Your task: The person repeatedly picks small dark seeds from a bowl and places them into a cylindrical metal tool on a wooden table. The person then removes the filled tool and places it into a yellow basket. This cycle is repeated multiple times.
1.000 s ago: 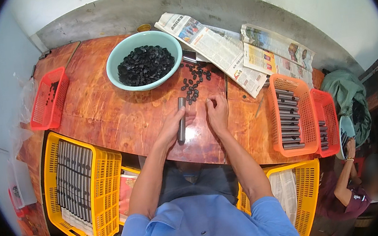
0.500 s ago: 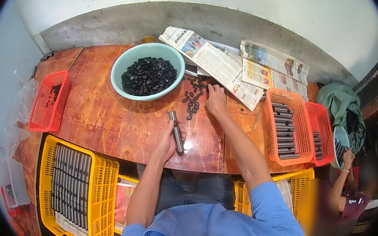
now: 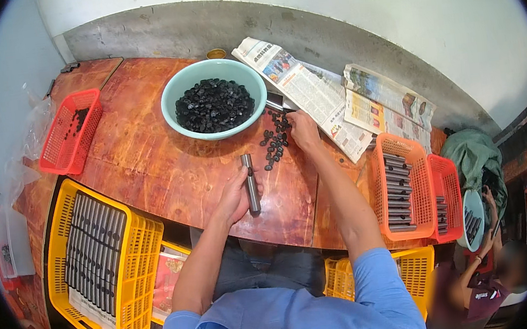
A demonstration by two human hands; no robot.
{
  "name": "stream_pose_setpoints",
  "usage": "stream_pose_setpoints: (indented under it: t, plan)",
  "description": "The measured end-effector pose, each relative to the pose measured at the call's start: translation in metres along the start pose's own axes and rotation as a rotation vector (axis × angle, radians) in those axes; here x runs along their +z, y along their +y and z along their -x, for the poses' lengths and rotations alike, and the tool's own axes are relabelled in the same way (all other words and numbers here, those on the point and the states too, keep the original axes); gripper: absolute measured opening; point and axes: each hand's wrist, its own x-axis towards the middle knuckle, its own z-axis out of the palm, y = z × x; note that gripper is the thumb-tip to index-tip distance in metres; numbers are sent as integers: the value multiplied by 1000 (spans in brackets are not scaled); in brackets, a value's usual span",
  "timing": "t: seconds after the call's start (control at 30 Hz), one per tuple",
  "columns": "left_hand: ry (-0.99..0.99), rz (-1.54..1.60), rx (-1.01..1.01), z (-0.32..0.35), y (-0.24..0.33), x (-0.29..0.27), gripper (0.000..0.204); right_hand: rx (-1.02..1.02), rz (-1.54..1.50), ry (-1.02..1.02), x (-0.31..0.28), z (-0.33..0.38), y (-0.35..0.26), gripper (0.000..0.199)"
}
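My left hand [image 3: 234, 201] is wrapped round a grey metal tube [image 3: 252, 188], held nearly upright over the near edge of the table. A dark notch shows in the tube's side near its top. My right hand [image 3: 305, 130] reaches to the far side of a loose pile of small black oval pieces [image 3: 275, 139]. Its fingers are bent together at the pile's right edge, and whatever they pinch is too small to make out. Beyond them lies a shiny metal piece [image 3: 275, 101], partly under the newspaper. A pale green bowl [image 3: 171, 115] full of similar black pieces [image 3: 215, 105] stands left of the pile.
Newspapers [image 3: 314, 92] cover the back right. Orange [image 3: 379, 216] and red [image 3: 445, 168] baskets with tubes stand on the right; another red basket [image 3: 51, 162] is at far left. A yellow crate [image 3: 136, 268] of tubes stands near left. A co-worker [image 3: 482, 289] handles a bowl at far right.
My right hand's fingers have drawn together at the pile's edge, where they were more spread before. The left hand keeps its hold on the tube. The whole view has shifted slightly.
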Motion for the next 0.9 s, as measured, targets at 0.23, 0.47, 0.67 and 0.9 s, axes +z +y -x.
stream_pose_setpoints:
  t: [0.23, 0.47, 0.67, 0.9]
  plan:
    - [-23, 17, 4, -1, -1, -4, 36, -28, 166, -185, 2, -4, -8, 37]
    - [-12, 66, -46, -4, -2, -6, 32, 9, 57, 21, -5, 17, 24, 35]
    - [-46, 20, -11, -2, -1, -4, 34, -1, 59, -200, -12, 35, 10, 29]
    - [-16, 18, -17, -2, 3, -2, 37, 82, -57, -83, -4, 10, -1, 27]
